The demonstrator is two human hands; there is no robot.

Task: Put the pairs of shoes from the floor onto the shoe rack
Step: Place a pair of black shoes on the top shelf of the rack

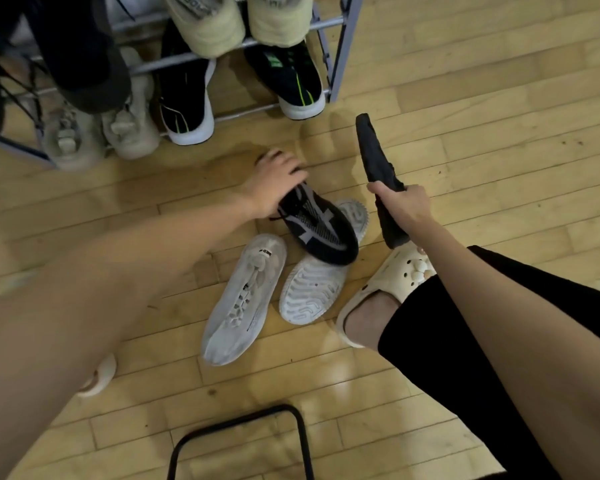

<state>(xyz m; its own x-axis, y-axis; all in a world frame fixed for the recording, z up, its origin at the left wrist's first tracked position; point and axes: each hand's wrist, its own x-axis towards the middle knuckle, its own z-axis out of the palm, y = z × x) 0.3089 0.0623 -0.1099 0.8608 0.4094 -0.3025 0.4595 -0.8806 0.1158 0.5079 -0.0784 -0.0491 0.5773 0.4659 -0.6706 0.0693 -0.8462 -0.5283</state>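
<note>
On the far left, the shoe rack (336, 46) is already carrying beige trainers (129, 133) on its lowest rails, with a pair of black-and-green trainers (187, 112) sitting beside them and a cream pair (208, 26) resting on the tier above. Moving rightward across the wooden floor (465, 98), the left hand (274, 188) is closing its fingers round the heel collar of a black knit shoe (323, 230), which is lying toe-down over an upturned white shoe (309, 292) showing its sole; its white partner (246, 299) is lying upright just beside it, laces up. Further right, the right hand (402, 206) is gripping the matching black shoe (374, 161) about its middle, holding it clear of the floor with one end pointing toward the rack. Below that hand, the person's foot in a cream clog (392, 282) is standing near the white pair. The step in hand appears to be gathering the black pair, one shoe per hand, while the white pair is waiting its turn. The next move would probably call for lifting the left shoe off the white sole without dragging it, then finding free rail space, likely on a higher tier, since the lower right corner is looking full.
</note>
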